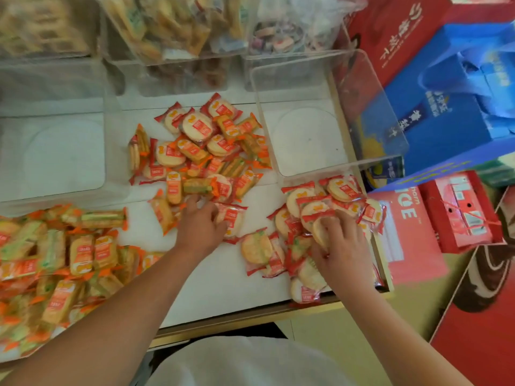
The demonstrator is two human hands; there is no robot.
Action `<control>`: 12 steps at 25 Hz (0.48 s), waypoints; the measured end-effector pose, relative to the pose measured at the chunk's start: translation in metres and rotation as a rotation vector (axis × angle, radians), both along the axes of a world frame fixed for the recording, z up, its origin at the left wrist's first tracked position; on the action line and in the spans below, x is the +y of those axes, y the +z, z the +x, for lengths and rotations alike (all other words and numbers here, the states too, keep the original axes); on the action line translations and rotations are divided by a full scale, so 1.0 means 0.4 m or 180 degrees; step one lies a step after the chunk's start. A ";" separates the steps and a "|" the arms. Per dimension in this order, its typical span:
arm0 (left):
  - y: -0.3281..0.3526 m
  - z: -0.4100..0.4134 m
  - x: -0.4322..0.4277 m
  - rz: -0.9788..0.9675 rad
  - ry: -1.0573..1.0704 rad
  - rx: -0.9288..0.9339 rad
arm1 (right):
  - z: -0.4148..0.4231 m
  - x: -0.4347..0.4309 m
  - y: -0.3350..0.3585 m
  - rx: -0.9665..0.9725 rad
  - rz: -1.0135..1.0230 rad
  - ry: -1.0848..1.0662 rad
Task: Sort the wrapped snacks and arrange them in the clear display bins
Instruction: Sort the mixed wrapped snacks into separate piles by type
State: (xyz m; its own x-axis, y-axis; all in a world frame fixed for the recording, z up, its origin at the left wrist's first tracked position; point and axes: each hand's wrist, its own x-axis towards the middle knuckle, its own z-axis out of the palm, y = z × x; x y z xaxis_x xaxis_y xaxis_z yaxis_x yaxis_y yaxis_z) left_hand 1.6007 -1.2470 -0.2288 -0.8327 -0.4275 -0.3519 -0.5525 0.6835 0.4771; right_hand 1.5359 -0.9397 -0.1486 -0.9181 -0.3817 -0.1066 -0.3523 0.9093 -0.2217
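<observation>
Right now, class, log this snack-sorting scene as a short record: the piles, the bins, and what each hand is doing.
mixed pile: red round and orange oblong packs together, in the middle
orange pile: near left
red pile: near right, in front of the right bin
left bin: clear, no snacks inside
right bin: clear, no snacks inside
left hand: grips a red round pack at the mixed pile's near edge
right hand: grips a top pack on the red pile
</observation>
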 end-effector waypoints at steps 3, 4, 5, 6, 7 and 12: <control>0.023 -0.005 -0.002 -0.0251 0.0160 -0.0208 | 0.025 0.038 -0.053 -0.0610 0.0423 0.0079; 0.039 -0.007 0.001 -0.0138 0.0243 -0.0088 | 0.031 0.048 -0.062 -0.0765 0.0369 0.0052; 0.059 -0.007 0.005 0.0087 0.0329 0.0100 | 0.033 0.055 -0.064 -0.0803 0.0254 0.0028; 0.080 -0.005 0.011 0.0324 0.0405 0.0289 | 0.032 0.058 -0.061 -0.0774 0.0098 -0.0014; 0.109 -0.002 0.022 0.0495 0.0462 0.0480 | 0.028 0.060 -0.056 -0.0746 -0.0078 -0.0088; 0.284 -0.048 0.178 0.1667 0.0716 0.0631 | 0.002 0.061 -0.025 -0.0673 -0.0977 -0.0580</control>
State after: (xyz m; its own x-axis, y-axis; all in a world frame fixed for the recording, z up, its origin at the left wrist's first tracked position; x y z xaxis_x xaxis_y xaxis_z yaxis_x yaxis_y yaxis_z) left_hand 1.5814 -1.1758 -0.1151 -0.8132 -0.4124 -0.4106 -0.5224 0.2064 0.8273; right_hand 1.5368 -0.9154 -0.1584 -0.9437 -0.2583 -0.2067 -0.1092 0.8330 -0.5425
